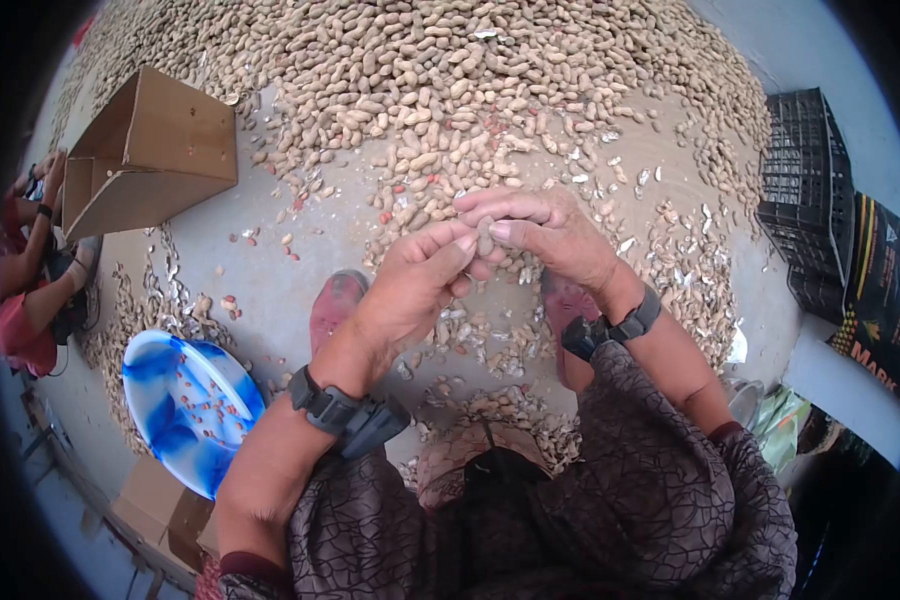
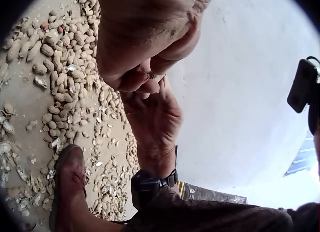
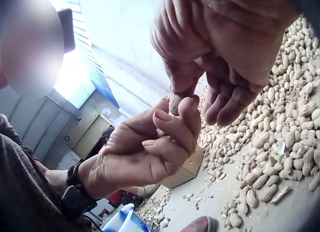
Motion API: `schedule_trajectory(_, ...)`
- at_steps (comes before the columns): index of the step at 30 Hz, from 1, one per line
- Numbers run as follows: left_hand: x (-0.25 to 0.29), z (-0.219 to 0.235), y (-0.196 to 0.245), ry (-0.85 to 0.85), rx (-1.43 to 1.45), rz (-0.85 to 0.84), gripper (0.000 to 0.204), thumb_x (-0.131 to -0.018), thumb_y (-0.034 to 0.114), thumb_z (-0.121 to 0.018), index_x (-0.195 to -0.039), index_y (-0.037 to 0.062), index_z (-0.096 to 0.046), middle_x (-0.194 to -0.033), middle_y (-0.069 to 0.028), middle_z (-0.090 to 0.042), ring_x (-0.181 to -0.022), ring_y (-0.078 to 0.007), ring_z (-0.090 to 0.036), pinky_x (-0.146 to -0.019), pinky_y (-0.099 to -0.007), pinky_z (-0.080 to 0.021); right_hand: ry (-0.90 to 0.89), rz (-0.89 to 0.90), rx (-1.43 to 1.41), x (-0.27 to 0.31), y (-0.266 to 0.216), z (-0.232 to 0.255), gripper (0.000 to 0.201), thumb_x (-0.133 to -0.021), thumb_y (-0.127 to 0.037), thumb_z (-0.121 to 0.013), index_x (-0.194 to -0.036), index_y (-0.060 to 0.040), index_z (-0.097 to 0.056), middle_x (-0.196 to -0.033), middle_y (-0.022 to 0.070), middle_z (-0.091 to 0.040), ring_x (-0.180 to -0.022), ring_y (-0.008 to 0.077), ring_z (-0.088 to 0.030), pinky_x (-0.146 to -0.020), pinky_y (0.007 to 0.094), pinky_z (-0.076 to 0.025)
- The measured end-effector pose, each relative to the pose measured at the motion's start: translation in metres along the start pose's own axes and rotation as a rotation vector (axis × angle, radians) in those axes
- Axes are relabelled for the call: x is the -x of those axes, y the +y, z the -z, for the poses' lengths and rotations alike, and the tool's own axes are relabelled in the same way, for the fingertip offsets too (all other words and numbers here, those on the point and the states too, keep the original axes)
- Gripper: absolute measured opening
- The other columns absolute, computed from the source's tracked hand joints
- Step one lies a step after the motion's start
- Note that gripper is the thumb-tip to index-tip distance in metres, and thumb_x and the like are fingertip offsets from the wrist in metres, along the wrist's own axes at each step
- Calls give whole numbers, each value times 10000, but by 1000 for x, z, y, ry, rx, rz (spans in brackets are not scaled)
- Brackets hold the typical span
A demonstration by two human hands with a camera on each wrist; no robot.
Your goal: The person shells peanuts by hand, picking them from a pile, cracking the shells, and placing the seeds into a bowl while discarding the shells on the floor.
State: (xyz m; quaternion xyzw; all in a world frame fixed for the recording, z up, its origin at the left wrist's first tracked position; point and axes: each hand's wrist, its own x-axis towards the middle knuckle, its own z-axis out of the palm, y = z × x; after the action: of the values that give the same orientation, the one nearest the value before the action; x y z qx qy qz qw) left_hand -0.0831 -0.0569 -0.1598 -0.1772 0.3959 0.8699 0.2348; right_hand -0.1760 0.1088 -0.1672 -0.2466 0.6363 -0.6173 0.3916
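One unshelled peanut [image 1: 485, 236] is held between both hands, in front of the person's body. My left hand [image 1: 418, 275] pinches it between thumb and curled fingers. From the other side my right hand [image 1: 562, 235] grips the same peanut with thumb and fingertips. The peanut [image 3: 175, 104] shows between the fingertips in the right wrist view, its shell pale and dusty. In the left wrist view the left hand [image 2: 150, 37] hides it. Beneath the hands, loose peanuts and broken shells [image 1: 500, 330] lie on the floor between the shoes.
A big peanut heap [image 1: 450, 60] spreads ahead. To the left stand a cardboard box [image 1: 185, 130] and a blue-and-white basin [image 1: 140, 400] with reddish kernels in it. Another person [image 1: 35, 270] sits far left. Black crates [image 1: 805, 170] and a printed sack [image 1: 880, 290] are at the right.
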Motion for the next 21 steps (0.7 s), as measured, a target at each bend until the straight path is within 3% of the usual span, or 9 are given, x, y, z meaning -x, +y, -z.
schedule_trajectory(2, 1, -1, 0, -5, 14, -8, 252, -878, 132, -482, -1094, 3, -501, -933, -53, -586, -729, -54, -506, -601, -173, -392, 11, 35, -115, 1, 2, -3, 230, -812, -138, -548, -995, -11, -607, -1035, 96, -586, -885, 126, -549, -763, 256, -453)
schedule_trajectory(6, 0, -2, -3, -26, 39, -72, 259, -873, 120, -489, -1100, -2, -505, -892, -24, -563, -725, -57, -490, -598, -182, -379, 30, -13, -165, 4, -14, -15, 313, -814, -160, -556, -1071, 20, -544, -993, 82, -586, -855, 114, -547, -723, 241, -463)
schedule_trajectory(8, 0, -4, -6, -25, 55, -118, 277, -871, 117, -492, -1118, -7, -502, -873, -9, -549, -726, -57, -477, -602, -187, -372, -7, -87, -386, 5, -18, -22, 387, -816, -186, -569, -1119, 37, -479, -971, 75, -582, -846, 109, -546, -706, 246, -473)
schedule_trajectory(11, 0, -6, -9, -11, -70, -159, 315, -870, 109, -484, -1161, -12, -486, -848, 6, -511, -727, -63, -445, -621, -195, -359, 19, -82, -484, 5, -7, -26, 391, -818, -203, -577, -1113, 32, -475, -954, 75, -589, -820, 114, -557, -696, 245, -479)
schedule_trajectory(16, 3, -12, -3, -29, -295, -174, 324, -864, 106, -457, -1166, -7, -487, -841, -8, -497, -724, -69, -422, -634, -196, -345, -36, -112, -530, 6, -6, -22, 396, -813, -219, -587, -1102, 31, -482, -932, 83, -598, -755, 123, -572, -663, 245, -483)
schedule_trajectory(21, 7, -11, -5, -84, -243, -152, 279, -847, 105, -461, -1094, -7, -523, -824, -14, -501, -707, -68, -412, -616, -201, -329, 4, -129, -452, 7, -12, -23, 362, -810, -238, -587, -1039, 38, -538, -882, 85, -609, -721, 117, -572, -622, 232, -477)
